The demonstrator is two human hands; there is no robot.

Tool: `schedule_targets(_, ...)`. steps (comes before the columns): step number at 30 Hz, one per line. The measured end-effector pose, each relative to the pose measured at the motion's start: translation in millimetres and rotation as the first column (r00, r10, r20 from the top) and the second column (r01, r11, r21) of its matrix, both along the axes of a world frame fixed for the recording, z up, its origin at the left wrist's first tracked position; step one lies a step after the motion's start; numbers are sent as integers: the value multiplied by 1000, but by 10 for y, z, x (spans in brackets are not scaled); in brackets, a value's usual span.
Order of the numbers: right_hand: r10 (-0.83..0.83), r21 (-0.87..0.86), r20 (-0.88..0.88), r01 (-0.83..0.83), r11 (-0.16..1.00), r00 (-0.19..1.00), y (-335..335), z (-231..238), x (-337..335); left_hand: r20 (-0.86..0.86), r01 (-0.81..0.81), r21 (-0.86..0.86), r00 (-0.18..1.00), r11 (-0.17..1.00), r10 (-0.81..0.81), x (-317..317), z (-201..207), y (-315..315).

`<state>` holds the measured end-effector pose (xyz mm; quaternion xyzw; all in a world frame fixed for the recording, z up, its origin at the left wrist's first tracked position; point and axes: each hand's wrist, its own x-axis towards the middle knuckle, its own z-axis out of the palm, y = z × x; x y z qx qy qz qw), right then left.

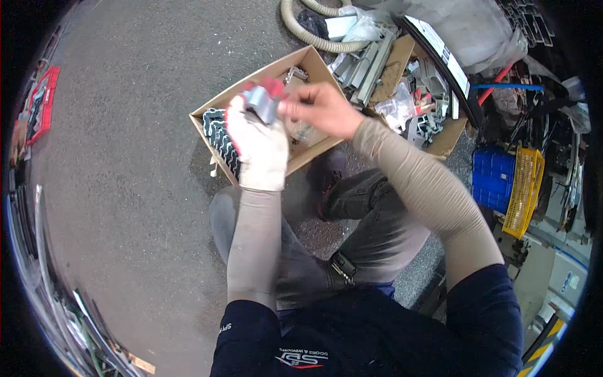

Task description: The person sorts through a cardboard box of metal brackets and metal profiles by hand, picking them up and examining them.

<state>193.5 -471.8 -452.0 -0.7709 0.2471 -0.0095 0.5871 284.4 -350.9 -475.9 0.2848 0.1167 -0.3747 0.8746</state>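
The gloved left hand [259,147] grips a grey metal piece [261,105] above a cardboard box [317,65] — the bare right hand [328,110] sits at the piece's right, its grip blurred — closed or not, I cannot tell.

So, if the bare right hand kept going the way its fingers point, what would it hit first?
Probably the grey metal piece in the gloved left hand; blur hides whether the right hand touches it.

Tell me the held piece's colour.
The held piece is silvery grey, seen best in the head view.

Parts [221,137] in box [286,70], left end
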Motion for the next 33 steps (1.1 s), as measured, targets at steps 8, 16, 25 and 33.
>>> schedule_targets(8,343,-457,-557,-624,634,757,-100,-1491,7,-123,-10,305,991,952,50,261,-170,306)
schedule_targets(16,715,-731,-439,-679,68,544,133,-3012,-132,-224,53,369,974,928,33,-39,157,411)
schedule_targets(25,771,-693,-499,-717,-80,396,305,-3087,-11,-300,43,409,950,911,90,-80,104,435)
schedule_targets(33,604,-514,-425,-729,452,674,60,-2754,116,-232,43,247,973,968,16,-45,34,392)
